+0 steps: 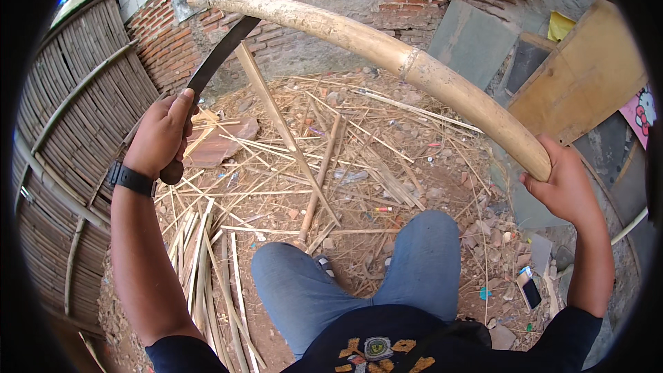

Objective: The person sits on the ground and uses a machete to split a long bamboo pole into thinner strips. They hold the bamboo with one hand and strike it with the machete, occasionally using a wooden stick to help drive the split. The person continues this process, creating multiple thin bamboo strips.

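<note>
A thick, pale bamboo pole [359, 36] spans the upper view, slanting from far left down to near right, with one node ring showing. Its near end is gripped by my right hand [563, 183], thumb pressed on the side. My left hand [162, 135] is wrapped round the handle of a machete [219, 59] with a dark, slightly curved blade. The blade's tip reaches the underside of the pole near its far end; whether it touches or lies behind I cannot tell. A dark band circles my left wrist.
Split bamboo strips [200, 255] lie piled at left, with more scattered over the littered ground. A flat wooden slat [273, 117] and a round stick [321, 179] stand out ahead. A bamboo fence [69, 103] rises left, a brick wall [304, 0] behind, leaning boards [573, 76] right. A phone [530, 290] lies at lower right.
</note>
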`<action>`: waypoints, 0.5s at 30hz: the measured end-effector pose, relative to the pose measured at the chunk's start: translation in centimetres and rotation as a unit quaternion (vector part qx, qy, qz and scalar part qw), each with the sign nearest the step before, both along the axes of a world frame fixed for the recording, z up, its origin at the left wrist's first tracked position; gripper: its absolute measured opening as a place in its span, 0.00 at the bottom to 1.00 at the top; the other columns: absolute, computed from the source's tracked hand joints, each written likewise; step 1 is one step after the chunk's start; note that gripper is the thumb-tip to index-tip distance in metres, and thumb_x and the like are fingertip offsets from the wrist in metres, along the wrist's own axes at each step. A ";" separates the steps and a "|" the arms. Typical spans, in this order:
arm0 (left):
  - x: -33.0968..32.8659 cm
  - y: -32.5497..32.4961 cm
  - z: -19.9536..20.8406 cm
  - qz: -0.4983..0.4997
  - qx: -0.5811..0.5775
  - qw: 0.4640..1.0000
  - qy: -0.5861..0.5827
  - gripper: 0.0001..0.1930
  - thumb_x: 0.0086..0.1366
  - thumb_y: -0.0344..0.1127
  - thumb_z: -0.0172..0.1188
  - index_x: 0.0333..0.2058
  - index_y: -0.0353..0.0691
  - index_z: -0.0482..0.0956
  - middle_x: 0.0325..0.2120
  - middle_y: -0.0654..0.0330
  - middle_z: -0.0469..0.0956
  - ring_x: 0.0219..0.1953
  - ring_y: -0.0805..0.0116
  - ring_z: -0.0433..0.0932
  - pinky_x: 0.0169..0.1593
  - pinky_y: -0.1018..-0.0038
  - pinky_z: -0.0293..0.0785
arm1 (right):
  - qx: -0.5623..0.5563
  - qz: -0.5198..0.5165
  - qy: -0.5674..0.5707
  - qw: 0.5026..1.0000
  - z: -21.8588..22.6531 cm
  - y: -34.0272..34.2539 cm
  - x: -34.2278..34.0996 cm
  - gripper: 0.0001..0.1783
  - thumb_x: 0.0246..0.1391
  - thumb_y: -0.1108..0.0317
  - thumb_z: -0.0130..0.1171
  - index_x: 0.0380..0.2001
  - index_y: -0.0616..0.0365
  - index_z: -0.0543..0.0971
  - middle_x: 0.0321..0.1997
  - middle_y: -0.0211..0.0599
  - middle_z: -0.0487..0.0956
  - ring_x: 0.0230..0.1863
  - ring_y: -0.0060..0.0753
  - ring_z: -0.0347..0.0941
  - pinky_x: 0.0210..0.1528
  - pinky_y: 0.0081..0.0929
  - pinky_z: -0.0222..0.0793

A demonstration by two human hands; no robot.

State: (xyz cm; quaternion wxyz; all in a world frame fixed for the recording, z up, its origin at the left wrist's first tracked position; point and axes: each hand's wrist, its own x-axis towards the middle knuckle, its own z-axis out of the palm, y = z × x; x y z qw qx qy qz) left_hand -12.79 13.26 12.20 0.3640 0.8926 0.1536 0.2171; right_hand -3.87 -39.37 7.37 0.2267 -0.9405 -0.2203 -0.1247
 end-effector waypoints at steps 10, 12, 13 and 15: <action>-0.2 -2.4 0.1 -0.031 -0.001 1.000 -0.002 0.25 0.75 0.51 0.46 0.35 0.31 0.76 0.15 0.66 0.67 0.10 0.79 0.63 0.14 0.79 0.61 | 0.149 -0.013 -0.029 0.988 -1.2 -2.4 -1.4 0.28 0.43 0.72 0.68 0.50 0.64 0.74 0.39 0.33 0.77 0.43 0.23 0.69 0.49 0.25 0.66; -0.1 -2.8 0.3 -0.030 0.005 1.000 0.002 0.25 0.75 0.52 0.45 0.37 0.30 0.75 0.15 0.68 0.66 0.10 0.80 0.62 0.14 0.81 0.60 | 0.210 -0.031 -0.042 0.976 -0.6 -2.2 -1.6 0.30 0.45 0.71 0.68 0.53 0.64 0.73 0.42 0.33 0.76 0.46 0.23 0.68 0.51 0.24 0.65; -0.1 -2.9 0.3 -0.030 0.008 1.000 0.005 0.26 0.75 0.52 0.44 0.38 0.30 0.75 0.14 0.68 0.65 0.10 0.81 0.61 0.14 0.81 0.60 | 0.218 -0.028 -0.039 0.975 -0.6 -2.2 -1.6 0.30 0.45 0.71 0.68 0.53 0.65 0.72 0.42 0.33 0.77 0.46 0.24 0.69 0.51 0.24 0.65; -0.1 -3.2 0.2 -0.035 0.005 0.999 0.000 0.26 0.75 0.52 0.44 0.38 0.30 0.75 0.14 0.68 0.65 0.10 0.80 0.61 0.14 0.81 0.60 | 0.215 -0.024 -0.043 0.975 -0.7 -2.3 -1.7 0.29 0.46 0.70 0.67 0.53 0.65 0.72 0.41 0.35 0.77 0.44 0.25 0.70 0.49 0.25 0.66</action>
